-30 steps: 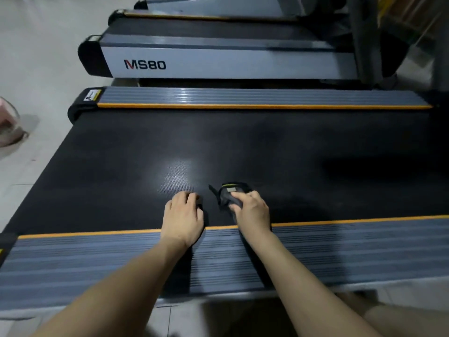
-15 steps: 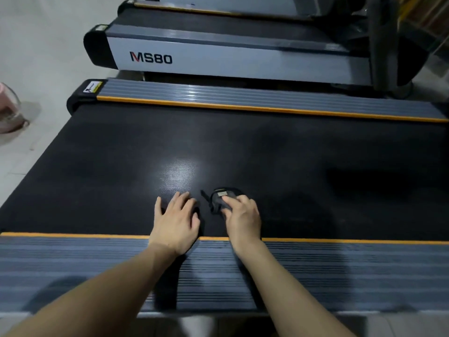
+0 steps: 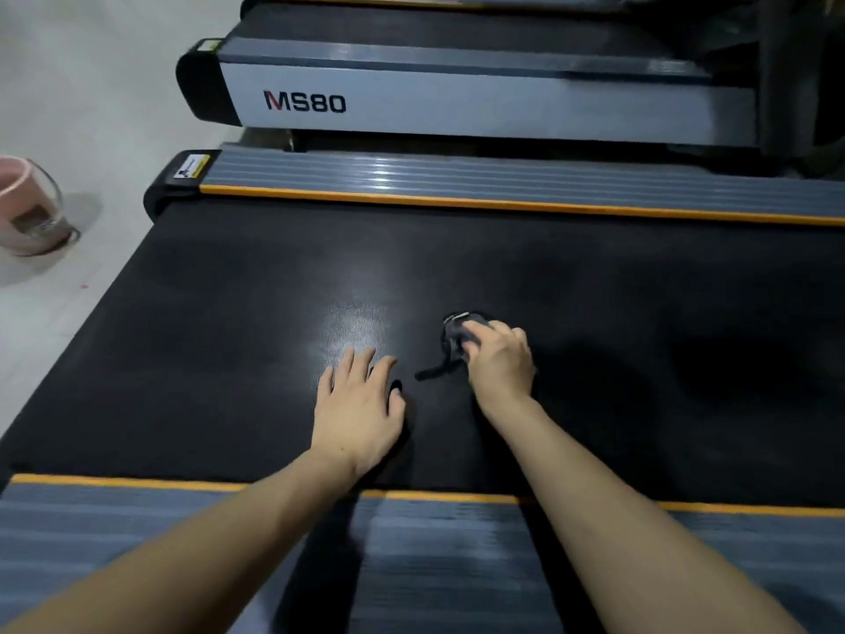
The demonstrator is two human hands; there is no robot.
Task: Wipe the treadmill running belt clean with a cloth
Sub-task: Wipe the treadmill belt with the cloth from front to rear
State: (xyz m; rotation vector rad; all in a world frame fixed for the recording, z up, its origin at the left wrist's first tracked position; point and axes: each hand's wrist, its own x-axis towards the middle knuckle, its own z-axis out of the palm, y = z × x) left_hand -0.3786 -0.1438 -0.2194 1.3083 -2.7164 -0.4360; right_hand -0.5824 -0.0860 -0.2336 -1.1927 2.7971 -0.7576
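A small dark cloth (image 3: 457, 343) is bunched on the black running belt (image 3: 228, 313), near the belt's middle, and is gripped by the right hand (image 3: 500, 361) with fingers curled over it. A loose strip of the cloth trails toward the left. The left hand (image 3: 359, 407) is laid flat on the belt just left of the cloth, its fingers straight and slightly spread. A pink bucket (image 3: 27, 208) is seen on the floor at far left.
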